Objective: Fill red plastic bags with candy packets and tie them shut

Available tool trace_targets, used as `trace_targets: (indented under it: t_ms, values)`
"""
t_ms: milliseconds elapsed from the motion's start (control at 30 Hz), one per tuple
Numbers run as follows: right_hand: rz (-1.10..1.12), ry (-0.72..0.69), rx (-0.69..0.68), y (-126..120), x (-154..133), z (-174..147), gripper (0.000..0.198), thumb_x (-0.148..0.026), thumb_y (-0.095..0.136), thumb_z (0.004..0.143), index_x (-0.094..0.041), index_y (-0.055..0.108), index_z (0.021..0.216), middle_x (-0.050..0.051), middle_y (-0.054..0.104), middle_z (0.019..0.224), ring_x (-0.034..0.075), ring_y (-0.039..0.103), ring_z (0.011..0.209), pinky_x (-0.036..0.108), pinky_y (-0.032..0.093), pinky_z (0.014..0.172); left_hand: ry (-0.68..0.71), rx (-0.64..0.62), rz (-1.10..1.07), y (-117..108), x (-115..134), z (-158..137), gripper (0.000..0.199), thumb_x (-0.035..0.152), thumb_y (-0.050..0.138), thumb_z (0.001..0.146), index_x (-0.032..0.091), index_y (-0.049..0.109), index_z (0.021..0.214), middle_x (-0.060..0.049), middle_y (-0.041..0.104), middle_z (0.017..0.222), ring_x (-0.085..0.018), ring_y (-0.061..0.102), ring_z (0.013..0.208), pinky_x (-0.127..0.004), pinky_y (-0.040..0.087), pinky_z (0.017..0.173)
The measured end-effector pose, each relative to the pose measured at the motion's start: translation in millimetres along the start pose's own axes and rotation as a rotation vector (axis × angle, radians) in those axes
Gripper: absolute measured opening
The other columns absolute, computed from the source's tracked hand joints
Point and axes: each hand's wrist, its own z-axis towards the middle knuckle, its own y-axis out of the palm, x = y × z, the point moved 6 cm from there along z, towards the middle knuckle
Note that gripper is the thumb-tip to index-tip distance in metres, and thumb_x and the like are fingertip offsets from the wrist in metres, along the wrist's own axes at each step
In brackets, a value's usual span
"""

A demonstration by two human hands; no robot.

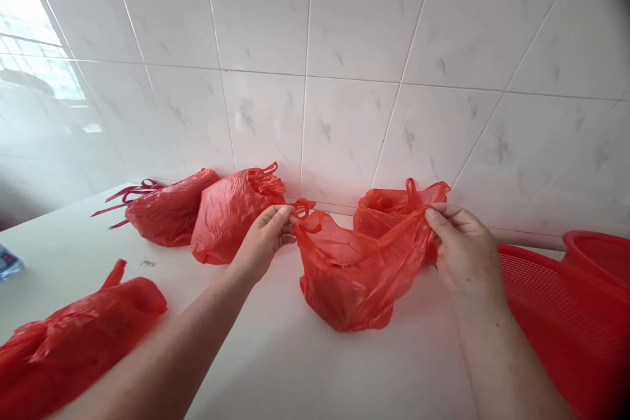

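Note:
Between my two hands a thin red plastic bag [352, 289] is spread by its top corners, its lower part sagging to the white table. My left hand [268, 236] pinches the left corner between thumb and fingers. The right corner is pinched in my right hand [462, 243]. Something seems to lie in the bag, but the film hides what it is. Just behind it stands another red plastic bag [378, 207], partly covered by the held one. A full red bag [231, 210] with a knotted top sits beyond my left hand.
Farther left lies a red bag [170, 213] with dark red ties. Another red bag [98, 321] rests at the front left. Red mesh baskets [551, 302] stand at the right. A clear plastic object [8, 262] is at the left edge. A tiled wall [354, 118] rises behind the table [275, 367].

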Motion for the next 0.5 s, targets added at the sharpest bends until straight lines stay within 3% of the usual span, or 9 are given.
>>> trace_targets:
  t_ms: [133,200,300,400,500]
  values:
    - [0.171,0.166,-0.002,3,32,-3,0.028,-0.032,0.078,0.065,-0.018,0.063,0.084,0.004,0.068,0.088,0.017,0.063,0.086,0.028,0.051,0.073,0.048,0.003,0.543,7,-3,-11,0.058,0.043,0.075,0.066,0.023,0.056,0.117,-0.005,0.060,0.102,-0.017,0.057,0.078,-0.029,0.048,0.067]
    - [0.228,0.233,0.009,5,40,-3,0.031,-0.033,0.079,0.064,-0.019,0.060,0.084,0.003,0.067,0.080,0.018,0.064,0.082,0.029,0.053,0.069,0.079,0.017,0.721,12,1,-14,0.042,0.034,0.072,0.068,0.025,0.063,0.108,-0.004,0.062,0.100,-0.018,0.058,0.079,-0.030,0.047,0.069]
    - [0.334,0.318,-0.010,8,44,-3,0.031,-0.031,0.079,0.064,-0.021,0.056,0.083,-0.005,0.056,0.062,0.011,0.056,0.059,0.023,0.050,0.055,0.159,0.071,0.709,17,14,-13,0.010,0.026,0.060,0.077,0.022,0.067,0.082,-0.002,0.065,0.089,-0.019,0.059,0.083,-0.029,0.046,0.072]
    - [0.418,0.354,-0.043,10,39,-1,0.021,-0.031,0.073,0.072,-0.020,0.055,0.079,-0.009,0.039,0.050,0.003,0.031,0.039,0.013,0.030,0.038,0.247,0.186,0.639,15,30,-8,0.010,0.028,0.060,0.080,0.020,0.065,0.076,-0.001,0.064,0.082,-0.016,0.058,0.077,-0.027,0.045,0.069]
    - [0.383,0.320,-0.060,9,31,-2,0.015,-0.036,0.059,0.083,-0.021,0.059,0.082,-0.009,0.035,0.045,0.003,0.022,0.035,0.016,0.022,0.034,0.248,0.236,0.503,14,38,-3,0.015,0.033,0.063,0.080,0.019,0.064,0.078,0.001,0.061,0.072,-0.013,0.053,0.067,-0.024,0.043,0.061]
